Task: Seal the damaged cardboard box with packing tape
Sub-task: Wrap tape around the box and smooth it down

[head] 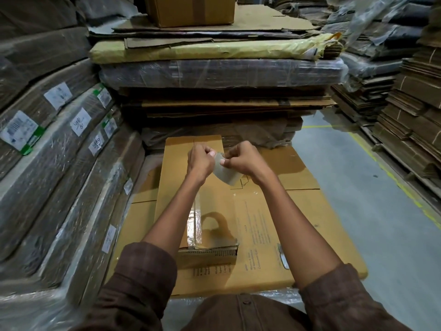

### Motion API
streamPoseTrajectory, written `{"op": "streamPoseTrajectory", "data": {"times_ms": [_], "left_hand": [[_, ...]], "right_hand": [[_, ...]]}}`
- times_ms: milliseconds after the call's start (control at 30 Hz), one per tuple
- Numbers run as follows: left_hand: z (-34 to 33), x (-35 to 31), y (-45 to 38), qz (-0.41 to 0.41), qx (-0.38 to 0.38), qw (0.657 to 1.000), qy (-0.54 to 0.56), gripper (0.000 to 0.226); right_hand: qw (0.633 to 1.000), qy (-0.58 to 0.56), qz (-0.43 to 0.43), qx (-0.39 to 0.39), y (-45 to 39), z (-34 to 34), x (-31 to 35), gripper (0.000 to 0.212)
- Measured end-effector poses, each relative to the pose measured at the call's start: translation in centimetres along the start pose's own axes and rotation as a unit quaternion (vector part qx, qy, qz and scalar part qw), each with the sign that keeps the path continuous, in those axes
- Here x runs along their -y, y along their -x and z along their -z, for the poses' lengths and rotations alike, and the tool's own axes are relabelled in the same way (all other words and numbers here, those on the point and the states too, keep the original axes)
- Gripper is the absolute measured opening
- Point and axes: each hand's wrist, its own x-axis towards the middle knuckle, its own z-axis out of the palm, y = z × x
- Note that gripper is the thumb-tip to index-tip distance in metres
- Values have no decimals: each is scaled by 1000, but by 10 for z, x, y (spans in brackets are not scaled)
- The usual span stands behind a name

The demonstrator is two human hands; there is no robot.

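Left hand (200,156): raised above the box, fingers curled, thumb pinching the left edge of the tape roll.
Right hand (239,158): level with the left, fingers curled, thumb and fingertips pinching the upper right side of the same roll.
Packing tape roll (224,172): held in the air between both hands, its grey-brown core tilted; whether a strip is pulled free cannot be told.
Cardboard box (260,225): flattened, lying in front of the person on other flat cardboard, below the hands; black print runs along its right half.
Damage (207,253): a torn, folded-up edge at the near side, corrugation exposed.
Clear tape strip (196,218): shiny, running lengthwise along the box towards the tear.
Sleeves (143,278): brown, pushed up on both forearms.
Left side: wrapped cardboard bundles (59,130) with white labels.
Ahead: stack of flattened cartons (214,75), a closed box (191,10) on top.
Right: grey floor (372,192) with a yellow line.
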Motion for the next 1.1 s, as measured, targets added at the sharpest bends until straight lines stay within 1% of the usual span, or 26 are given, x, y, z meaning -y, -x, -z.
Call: {"op": "streamPoseTrajectory", "data": {"times_ms": [67,167,233,333,500,633,700,767,833,867,967,1100], "left_hand": [[1,3,-3,3,-19,1000,0,14],[5,5,-6,-1,-47,999,-10,20],[10,6,-9,-17,-61,998,-27,19],[16,8,-11,-34,-57,997,-35,15],[22,11,-8,-41,-30,997,-52,14],[27,13,-3,-52,-1,997,-62,11],[31,17,-4,-77,28,995,-55,10],[36,24,-9,-97,78,992,-29,14],[43,30,-14,-104,116,988,11,17],[45,32,-15,-104,122,987,24,17],[48,31,-13,-100,106,989,35,14],[43,25,-6,-88,23,996,8,11]], "right_hand": [[999,-24,15,35,-2,0,-3,24],[990,-46,53,123,-2,0,-5,22],[985,-55,74,148,-1,-5,-7,22],[985,-70,84,130,-3,-14,-10,28],[988,-75,83,109,-6,-20,-7,29],[989,-76,73,100,-5,-25,-8,25],[990,-84,60,91,-4,-27,-11,30],[990,-100,52,79,-2,-27,-13,37],[988,-122,47,77,1,-25,-14,38],[987,-130,45,78,3,-24,-13,36],[988,-128,44,77,7,-24,-9,36],[990,-114,47,75,9,-31,-6,37]]}}
